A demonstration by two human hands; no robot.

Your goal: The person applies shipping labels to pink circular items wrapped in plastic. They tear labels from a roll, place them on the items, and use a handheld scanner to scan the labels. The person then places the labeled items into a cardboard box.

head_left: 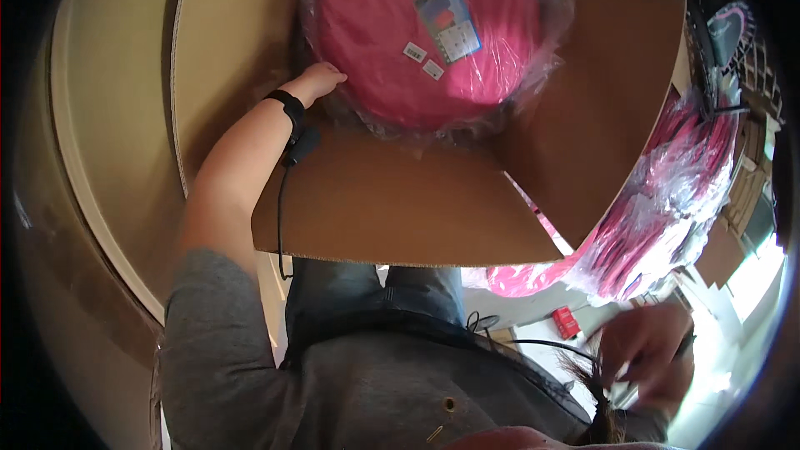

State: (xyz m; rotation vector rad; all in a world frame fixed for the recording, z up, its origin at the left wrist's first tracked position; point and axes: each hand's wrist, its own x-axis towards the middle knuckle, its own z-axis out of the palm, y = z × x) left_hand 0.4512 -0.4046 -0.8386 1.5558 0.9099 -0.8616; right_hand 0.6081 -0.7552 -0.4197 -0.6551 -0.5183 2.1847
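Observation:
A large round pink fabric item [375, 29] in a clear plastic bag [542, 75] lies inside an open cardboard box [392, 200]. A printed card and two small white labels show on its face. My left hand [321, 82] reaches into the box at the left edge of the bag. Its fingers are curled closed, and what they grip, if anything, is hidden. A black band circles that wrist. My right hand [646, 350] is outside the box at lower right, smeared by motion, beside a tuft of dark hair [596, 387]. Its fingers cannot be made out.
More pink items in clear plastic [642, 217] are piled right of the box. Another large cardboard panel [112, 133] stands at the left. A small red box [566, 322] lies on the pale floor. A black cable [281, 217] hangs by my left wrist.

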